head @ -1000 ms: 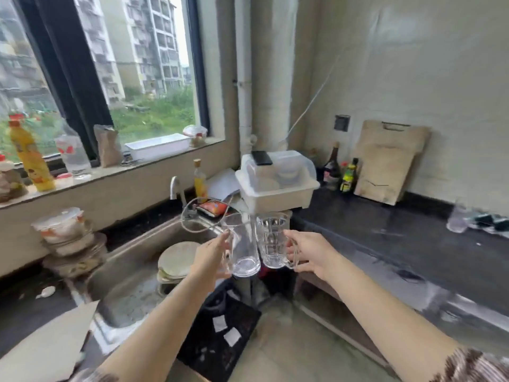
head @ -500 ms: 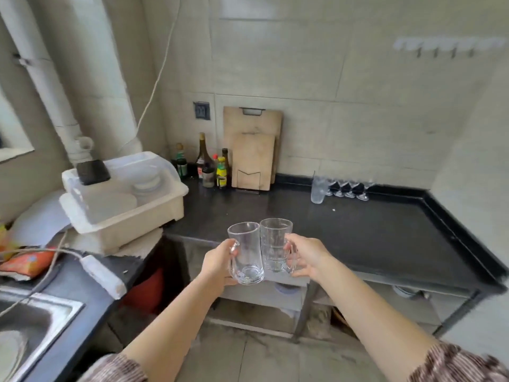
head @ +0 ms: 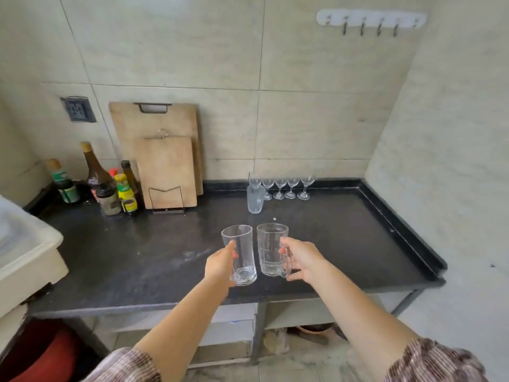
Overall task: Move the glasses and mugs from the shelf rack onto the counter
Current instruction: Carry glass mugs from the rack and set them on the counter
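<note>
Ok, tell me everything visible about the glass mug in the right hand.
The glass mug is clear, looks like glass, with a grid of faint ribs on its wall, a thick base and a side handle. It looks empty and is held upright, mouth up, over the front part of the black counter; whether its base touches cannot be told. The right hand grips the handle. It stands just right of the plain tumbler in the left hand, close beside it.

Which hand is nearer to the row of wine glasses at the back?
Right. The right hand, holding the mug, is almost straight in front of the wine glasses; the left hand, holding the tall glass, is further left.
</note>
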